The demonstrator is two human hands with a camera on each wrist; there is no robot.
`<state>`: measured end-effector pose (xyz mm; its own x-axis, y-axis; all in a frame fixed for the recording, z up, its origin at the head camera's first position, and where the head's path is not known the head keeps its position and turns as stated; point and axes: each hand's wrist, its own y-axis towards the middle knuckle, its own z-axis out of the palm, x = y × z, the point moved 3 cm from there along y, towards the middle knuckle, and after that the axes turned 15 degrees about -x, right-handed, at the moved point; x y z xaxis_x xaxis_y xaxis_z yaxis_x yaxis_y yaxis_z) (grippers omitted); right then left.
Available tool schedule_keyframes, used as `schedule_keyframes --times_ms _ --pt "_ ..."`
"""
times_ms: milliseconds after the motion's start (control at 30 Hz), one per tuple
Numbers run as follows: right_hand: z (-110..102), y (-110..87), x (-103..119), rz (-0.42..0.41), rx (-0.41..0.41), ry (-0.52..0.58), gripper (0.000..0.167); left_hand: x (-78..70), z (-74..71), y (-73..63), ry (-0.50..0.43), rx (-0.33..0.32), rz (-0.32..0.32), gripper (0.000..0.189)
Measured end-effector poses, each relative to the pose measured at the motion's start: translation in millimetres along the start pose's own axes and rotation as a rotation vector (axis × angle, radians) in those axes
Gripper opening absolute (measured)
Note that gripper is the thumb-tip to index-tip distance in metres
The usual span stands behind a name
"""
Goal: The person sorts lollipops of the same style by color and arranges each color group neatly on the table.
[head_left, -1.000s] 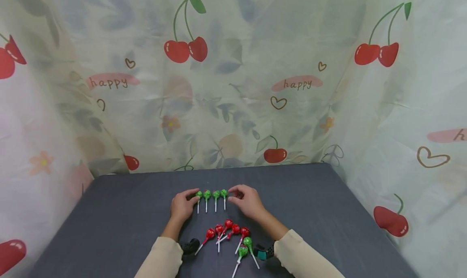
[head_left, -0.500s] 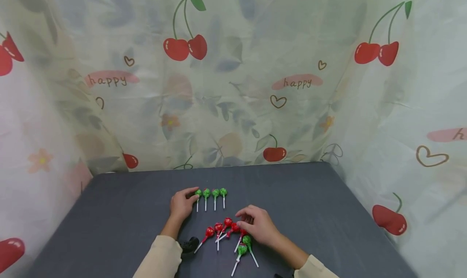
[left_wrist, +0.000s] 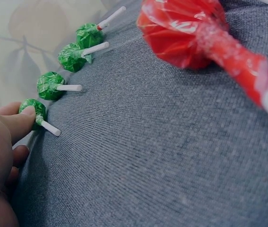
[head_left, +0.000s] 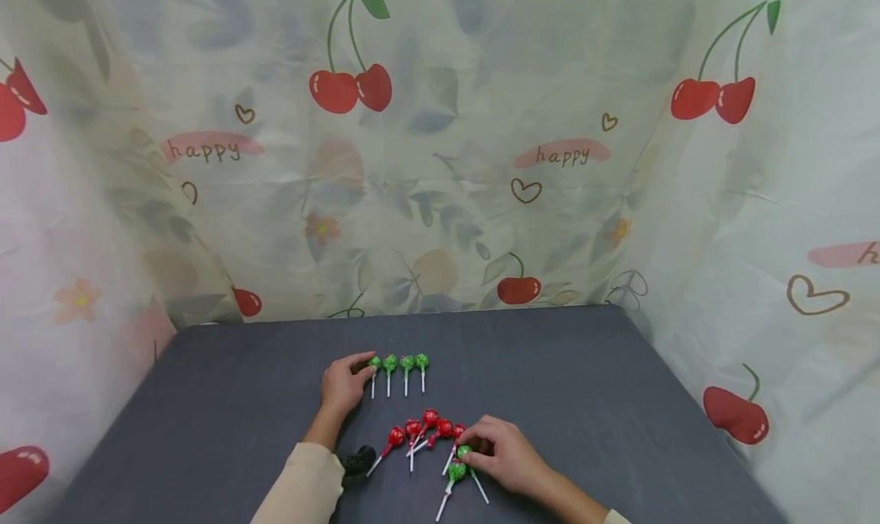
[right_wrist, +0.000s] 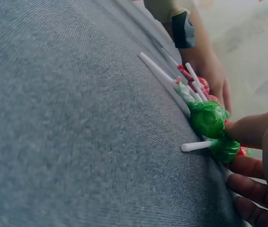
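My left hand (head_left: 342,384) pinches the leftmost green lollipop (left_wrist: 40,111) of an upright-looking row, thumb on its wrapped head, white stick pointing toward me. Three more green lollipops (head_left: 407,363) lie to its right, sticks parallel. Nearer to me, my right hand (head_left: 509,454) has thumb and index finger round the head of another green lollipop (head_left: 464,452). Its stick (right_wrist: 195,146) shows free in the right wrist view. Beside it lies a second loose green lollipop (head_left: 457,472), close to the right thumb. The fingers partly cover a red lollipop (head_left: 459,431) just behind.
Several red lollipops (head_left: 412,430) lie in a loose cluster between the hands, some with crossing sticks. A dark grey cloth (head_left: 261,402) covers the table. Behind and at the sides hangs a curtain (head_left: 440,203) printed with cherries. A black wrist strap (head_left: 357,461) circles the left wrist.
My right hand has left the right end of the green row and come down toward me to the loose green lollipops. My left hand has stayed at the leftmost one.
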<state>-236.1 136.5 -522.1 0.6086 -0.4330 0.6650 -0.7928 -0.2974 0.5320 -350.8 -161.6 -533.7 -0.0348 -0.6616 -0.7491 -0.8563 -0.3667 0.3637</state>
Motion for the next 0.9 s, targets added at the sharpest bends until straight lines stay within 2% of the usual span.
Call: schedule_keyframes --times_ms 233,400,700,900 --pt "-2 2.9 5 -0.069 0.101 -0.078 0.022 -0.2 -1.1 0.0 0.000 0.002 -0.005 0.029" --pt "-3 6.2 5 -0.044 0.174 -0.083 0.021 -0.6 -0.7 -1.1 -0.002 0.006 -0.008 0.029" --pt "-7 17.7 4 0.004 0.162 0.070 0.021 -1.1 -0.6 -2.4 -0.004 -0.002 -0.016 0.029" --pt "-14 35.7 6 0.055 0.150 0.062 0.021 -2.1 -2.2 -2.3 -0.004 -0.003 -0.011 0.029"
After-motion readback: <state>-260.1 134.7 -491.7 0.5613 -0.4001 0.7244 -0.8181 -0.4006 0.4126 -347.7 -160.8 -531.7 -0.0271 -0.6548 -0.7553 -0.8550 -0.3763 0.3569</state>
